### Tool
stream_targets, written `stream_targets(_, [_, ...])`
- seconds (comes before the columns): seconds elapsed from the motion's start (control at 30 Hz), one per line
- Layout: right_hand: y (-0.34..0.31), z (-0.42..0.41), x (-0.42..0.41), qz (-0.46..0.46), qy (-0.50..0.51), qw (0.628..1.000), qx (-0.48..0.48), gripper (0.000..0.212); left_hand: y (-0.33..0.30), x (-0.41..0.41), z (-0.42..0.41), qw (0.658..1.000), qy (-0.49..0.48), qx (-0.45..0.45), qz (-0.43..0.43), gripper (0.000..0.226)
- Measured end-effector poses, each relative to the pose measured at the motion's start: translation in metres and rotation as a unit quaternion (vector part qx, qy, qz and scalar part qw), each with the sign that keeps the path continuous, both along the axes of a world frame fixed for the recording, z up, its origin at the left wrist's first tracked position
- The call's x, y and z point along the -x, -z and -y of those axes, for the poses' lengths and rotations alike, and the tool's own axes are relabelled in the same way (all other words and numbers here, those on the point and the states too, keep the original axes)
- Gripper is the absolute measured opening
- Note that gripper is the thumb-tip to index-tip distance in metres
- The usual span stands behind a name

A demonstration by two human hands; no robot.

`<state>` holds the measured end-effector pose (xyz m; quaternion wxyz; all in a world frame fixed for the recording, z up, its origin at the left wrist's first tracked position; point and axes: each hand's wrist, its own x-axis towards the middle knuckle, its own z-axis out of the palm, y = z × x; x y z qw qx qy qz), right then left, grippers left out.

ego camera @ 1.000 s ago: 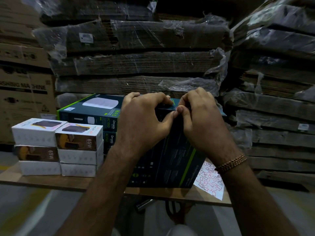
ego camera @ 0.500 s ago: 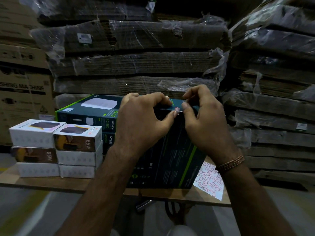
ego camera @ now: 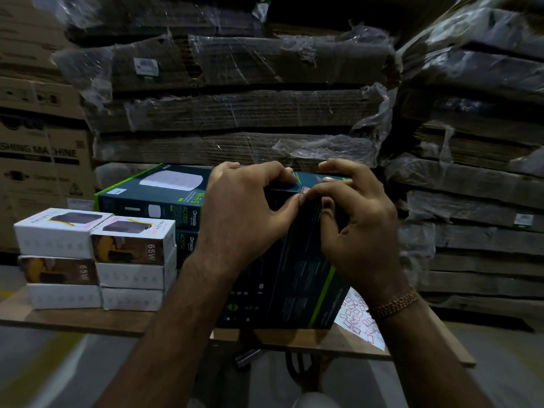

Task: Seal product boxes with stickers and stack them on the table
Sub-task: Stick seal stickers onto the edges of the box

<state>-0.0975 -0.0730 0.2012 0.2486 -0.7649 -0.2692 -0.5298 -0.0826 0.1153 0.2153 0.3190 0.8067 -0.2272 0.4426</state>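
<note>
A dark teal product box (ego camera: pixel 294 278) stands upright on the wooden table (ego camera: pixel 73 319), in front of me. My left hand (ego camera: pixel 244 219) grips its top left edge, fingers over the top and thumb on the near face. My right hand (ego camera: pixel 356 225) holds the top right edge, its thumb pressing a small pale sticker (ego camera: pixel 305 190) onto the top corner seam. A sticker sheet (ego camera: pixel 360 319) with red-outlined stickers lies on the table to the right of the box. Two more teal boxes (ego camera: pixel 153 201) lie stacked behind on the left.
Several small white 65W boxes (ego camera: pixel 97 257) are stacked in two columns at the table's left. Plastic-wrapped bundles of flat cardboard (ego camera: pixel 235 107) rise behind and to the right. Brown cartons (ego camera: pixel 38 160) stand at far left. The table's near edge (ego camera: pixel 323 348) runs below the box.
The right hand's fingers have spread over the box top and its thumb now presses the sticker down at the seam. The left hand holds as before.
</note>
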Motion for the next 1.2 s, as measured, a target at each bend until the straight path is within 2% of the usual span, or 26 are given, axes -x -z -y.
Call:
stream_targets(0.37, [-0.001, -0.001, -0.001, -0.007, 0.016, 1.0, 0.015, 0.039, 0.001, -0.002, -0.001, 1.0, 0.003, -0.001, 0.002, 0.035])
stream_targets(0.77, [0.0, 0.001, -0.005, -0.044, 0.03, 0.998, 0.04, 0.032, 0.001, -0.002, -0.002, 1.0, 0.005, -0.01, -0.006, 0.037])
stream_targets(1.03, [-0.008, -0.005, -0.012, -0.06, -0.045, 0.993, -0.094, 0.01, 0.0, -0.004, -0.006, 0.999, 0.004, -0.037, -0.014, 0.04])
stream_targets(1.2, [-0.009, -0.005, -0.019, -0.036, 0.004, 0.999, -0.033, 0.011, 0.001, -0.008, -0.008, 0.999, 0.011, -0.046, -0.016, 0.041])
